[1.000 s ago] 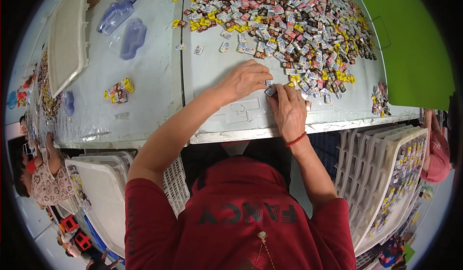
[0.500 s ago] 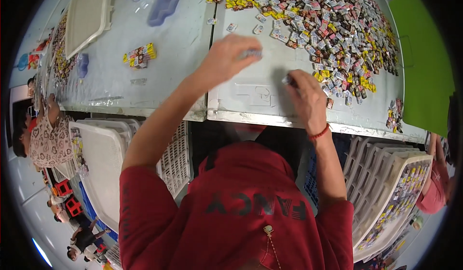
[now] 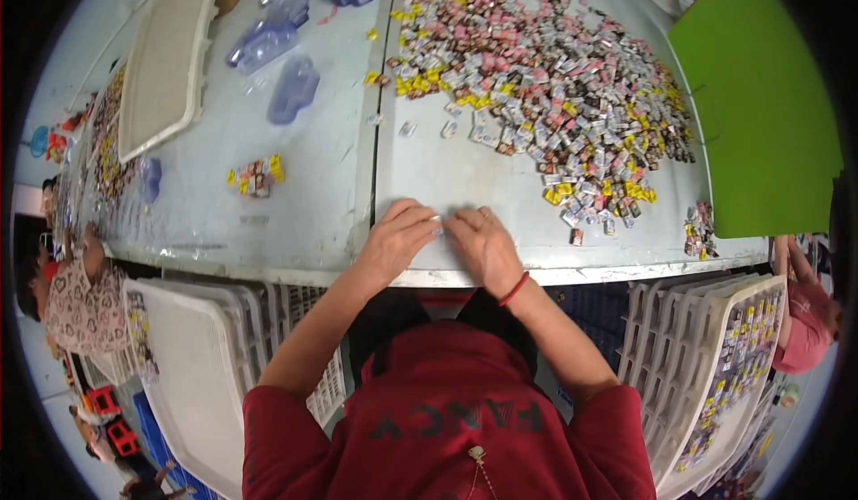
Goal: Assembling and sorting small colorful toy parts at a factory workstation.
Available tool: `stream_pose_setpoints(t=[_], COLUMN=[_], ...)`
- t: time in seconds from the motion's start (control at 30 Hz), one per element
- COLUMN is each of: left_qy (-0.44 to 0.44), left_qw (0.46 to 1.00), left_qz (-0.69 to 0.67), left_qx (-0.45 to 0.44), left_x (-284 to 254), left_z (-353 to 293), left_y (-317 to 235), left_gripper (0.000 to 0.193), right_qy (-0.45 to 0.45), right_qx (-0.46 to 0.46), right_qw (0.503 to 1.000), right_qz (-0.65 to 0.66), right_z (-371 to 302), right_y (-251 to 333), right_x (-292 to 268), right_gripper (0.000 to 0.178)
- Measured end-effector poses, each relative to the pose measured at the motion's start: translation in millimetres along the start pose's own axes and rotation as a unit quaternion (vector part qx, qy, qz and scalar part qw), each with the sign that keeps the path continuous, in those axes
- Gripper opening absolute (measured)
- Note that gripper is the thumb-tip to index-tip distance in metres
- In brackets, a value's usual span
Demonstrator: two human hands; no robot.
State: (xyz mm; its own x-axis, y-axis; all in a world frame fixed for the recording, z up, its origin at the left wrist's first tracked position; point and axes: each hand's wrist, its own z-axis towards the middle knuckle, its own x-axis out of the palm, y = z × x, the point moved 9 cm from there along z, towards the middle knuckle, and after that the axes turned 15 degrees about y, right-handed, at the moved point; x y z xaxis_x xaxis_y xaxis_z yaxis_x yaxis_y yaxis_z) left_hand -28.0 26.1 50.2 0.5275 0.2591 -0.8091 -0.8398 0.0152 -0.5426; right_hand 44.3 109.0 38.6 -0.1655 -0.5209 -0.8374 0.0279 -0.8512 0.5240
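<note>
My left hand (image 3: pixel 396 239) and my right hand (image 3: pixel 487 248) meet fingertip to fingertip at the front edge of the grey table (image 3: pixel 465 183). Both sets of fingers pinch a small pale piece (image 3: pixel 438 224), mostly hidden by them. A large heap of small colourful packets (image 3: pixel 554 98) covers the table farther back and to the right, an arm's reach from both hands. A few loose packets (image 3: pixel 447 129) lie between the heap and my hands.
A small clump of packets (image 3: pixel 256 176) and clear blister shells (image 3: pixel 293 89) lie on the left. A white tray (image 3: pixel 165 62) sits far left, a green board (image 3: pixel 760 116) at right. Stacked white trays (image 3: pixel 192 357) (image 3: pixel 715 366) stand below the table. Other people (image 3: pixel 71 294) (image 3: pixel 809 312) sit on both sides.
My hands have pulled back from the edge of the heap toward the table's front edge and come together. The view has tilted, and the heap now lies farther from my hands.
</note>
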Motion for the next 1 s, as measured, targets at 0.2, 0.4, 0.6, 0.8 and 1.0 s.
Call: stream_pose_setpoints(t=[0.2, 0.4, 0.6, 0.8, 1.0], left_qy=[-0.063, -0.016, -0.038, -0.206, -0.133], left_qw=[0.995, 0.998, 0.991, 0.958, 0.939], left_qz=[0.069, 0.063, 0.001, 0.094, 0.124], left_qx=[0.017, -0.010, -0.126, -0.178, -0.291], left_x=[6.2, 10.0, -9.3, -59.3, -62.2], left_z=[-8.1, -8.3, 15.0, 108.1, 150.4], left_y=[-4.7, -3.1, 30.1, 123.3, 209.5], left_gripper=[0.019, 0.033, 0.049, 0.060, 0.050], right_qy=[-0.044, -0.024, -0.090, -0.143, -0.077], right_qx=[-0.004, 0.017, 0.055, 0.137, 0.130], right_qw=[0.998, 0.997, 0.991, 0.967, 0.970], right_qz=[-0.038, -0.068, -0.086, -0.159, -0.193], right_z=[-11.8, -16.1, -5.1, 9.7, 65.0], right_y=[12.9, 23.1, -24.1, -105.5, -105.7], right_x=[-1.5, 1.0, -54.5, -104.6, -73.1], right_gripper=[0.032, 0.053, 0.049, 0.053, 0.058])
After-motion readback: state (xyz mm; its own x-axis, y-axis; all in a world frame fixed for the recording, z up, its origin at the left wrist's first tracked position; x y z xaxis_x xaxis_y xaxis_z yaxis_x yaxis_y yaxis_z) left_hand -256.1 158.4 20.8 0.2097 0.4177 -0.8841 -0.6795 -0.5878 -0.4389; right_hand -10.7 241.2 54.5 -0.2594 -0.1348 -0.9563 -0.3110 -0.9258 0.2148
